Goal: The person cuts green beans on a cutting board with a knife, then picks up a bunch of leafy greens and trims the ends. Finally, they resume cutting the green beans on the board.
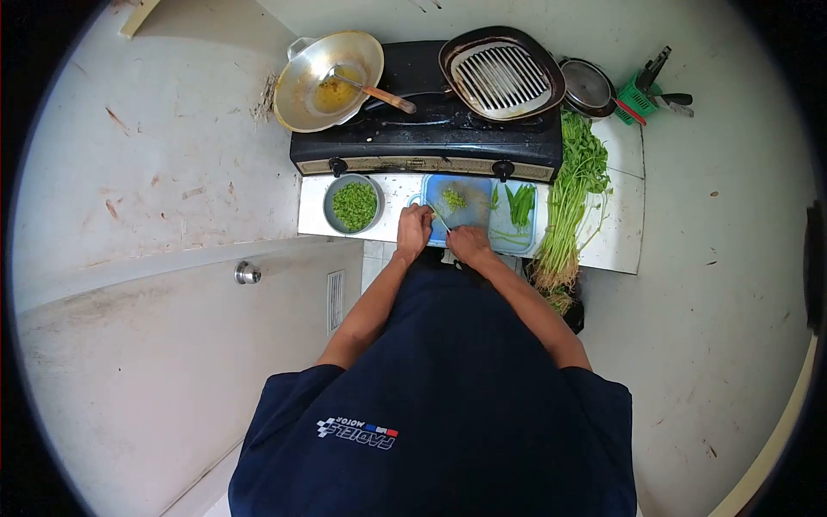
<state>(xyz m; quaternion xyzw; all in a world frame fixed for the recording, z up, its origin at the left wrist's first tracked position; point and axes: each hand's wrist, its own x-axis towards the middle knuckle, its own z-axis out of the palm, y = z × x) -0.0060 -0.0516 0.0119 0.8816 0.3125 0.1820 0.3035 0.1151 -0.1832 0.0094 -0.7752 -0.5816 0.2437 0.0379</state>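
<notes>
My right hand (468, 245) is closed around the handle of a knife (440, 219), whose blade points up and left over the blue cutting board (479, 226). At the board's left edge, my left hand (414, 229) has its fingers bent together on green stalks beside the blade. A small heap of chopped green pieces (453, 199) lies just beyond the knife. Longer cut green pieces (520, 203) rest on the board's right part. To the left stands a grey bowl (328, 207) filled with chopped greens (354, 205).
Behind the board is a black stove (422, 142) bearing a wok (297, 86) with a wooden-handled ladle (388, 98) and a grill pan (502, 77). Leafy greens (564, 211) lie at the right. A lidded pan (587, 86) and green knife basket (636, 103) stand behind.
</notes>
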